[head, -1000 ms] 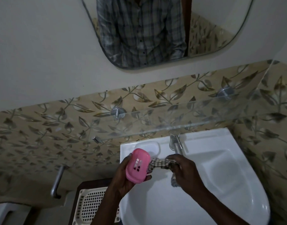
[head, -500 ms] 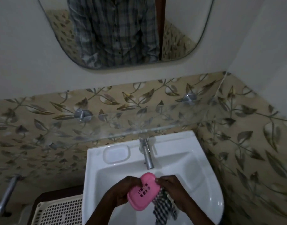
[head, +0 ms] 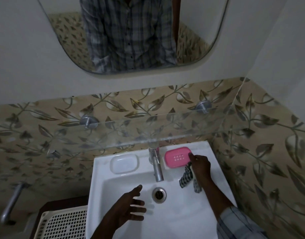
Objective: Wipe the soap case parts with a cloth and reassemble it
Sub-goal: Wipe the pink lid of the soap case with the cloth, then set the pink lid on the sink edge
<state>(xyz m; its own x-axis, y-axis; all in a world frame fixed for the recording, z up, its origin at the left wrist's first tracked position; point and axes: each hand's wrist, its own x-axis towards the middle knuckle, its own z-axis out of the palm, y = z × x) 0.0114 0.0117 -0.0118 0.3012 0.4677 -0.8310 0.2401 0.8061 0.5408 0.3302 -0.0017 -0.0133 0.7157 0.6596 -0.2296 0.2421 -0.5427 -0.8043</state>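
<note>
The pink soap case part (head: 178, 157), with small drain holes, lies on the white sink's back ledge right of the tap. My right hand (head: 200, 165) rests at its right edge, fingertips touching it, while holding a checked cloth (head: 187, 176) that hangs down over the basin. A clear soap case part (head: 124, 163) lies on the ledge left of the tap. My left hand (head: 131, 207) hovers over the basin near the drain, fingers spread, holding nothing.
The white sink (head: 103, 178) has a chrome tap (head: 156, 163) at the back middle and a drain (head: 159, 194). A glass shelf (head: 148, 135) juts out above the ledge. A cream perforated basket (head: 62, 223) stands at lower left, beside a metal wall handle (head: 12, 202).
The pink part was held in my left hand over the basin; now it lies on the ledge right of the tap. My left hand has let go and dropped back.
</note>
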